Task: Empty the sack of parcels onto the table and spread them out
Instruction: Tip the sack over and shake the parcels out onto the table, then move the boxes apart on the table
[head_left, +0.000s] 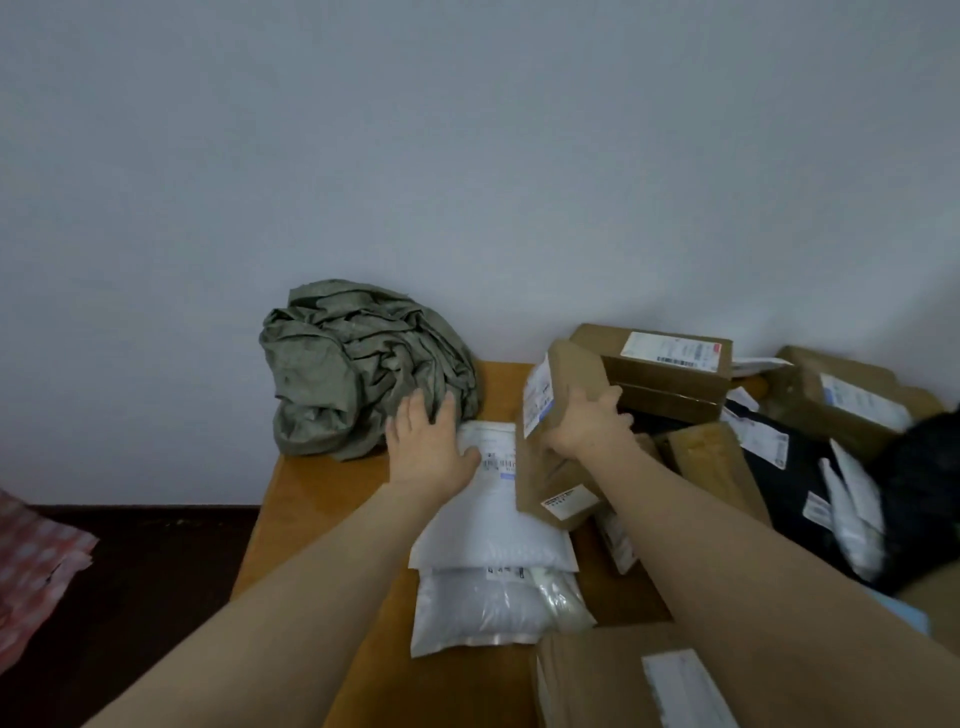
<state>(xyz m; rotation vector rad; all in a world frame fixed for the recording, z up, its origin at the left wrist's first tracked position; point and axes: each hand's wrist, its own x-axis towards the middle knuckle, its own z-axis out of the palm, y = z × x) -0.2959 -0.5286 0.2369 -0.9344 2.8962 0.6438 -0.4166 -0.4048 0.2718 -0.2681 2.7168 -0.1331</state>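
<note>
Cardboard box (558, 441) gripped upright in right hand (587, 423), near table (322, 499) middle; carry toward bare left edge, lay flat. Left hand (428, 441) open, fingers spread on white mailer (491, 506), steadying; empty sack (363, 364) crumpled at far left corner.

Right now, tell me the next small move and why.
Probably carry the brown box in the right hand toward the bare tabletop at left and set it flat, since parcels crowd the right side and the sack already lies crumpled, apparently emptied.
</note>
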